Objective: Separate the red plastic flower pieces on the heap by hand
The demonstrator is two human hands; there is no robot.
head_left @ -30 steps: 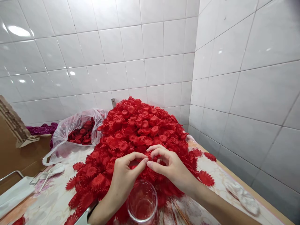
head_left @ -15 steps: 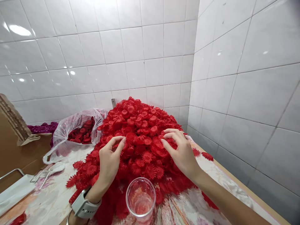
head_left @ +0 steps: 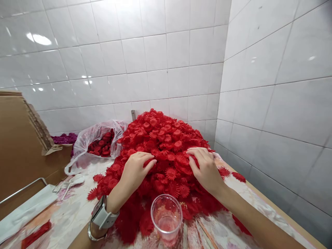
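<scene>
My hands had just parted further at the big pile of red artificial flower heads (head_left: 163, 133), each going to its own side of it. My left hand (head_left: 135, 169) had moved inward and was at the pile's left-centre, thumb and fingertips curved close together; red showed beside the tips, but I could not tell whether they gripped a flower head or only touched the heap. My right hand (head_left: 206, 169) was at the right flank, its fingers bent over the flowers and its thumb just beneath, and there too I could not tell whether anything was pinched. So the two hands were at separate spots among the flowers, with no piece visibly shared between them.

The pile stood on the cloth-covered bench (head_left: 64, 218) against the tiled wall (head_left: 155, 52), with a few single flower heads (head_left: 238, 177) lying off its right edge. In front of it, between my forearms, the clear plastic cup (head_left: 166, 232) stood upright, touched by neither hand, with thin sticks (head_left: 206, 237) lying just to its right. Left of the pile, the translucent plastic bag (head_left: 82, 145) lay open around darker red flower heads (head_left: 103, 143), near the cardboard box (head_left: 20, 138).
</scene>
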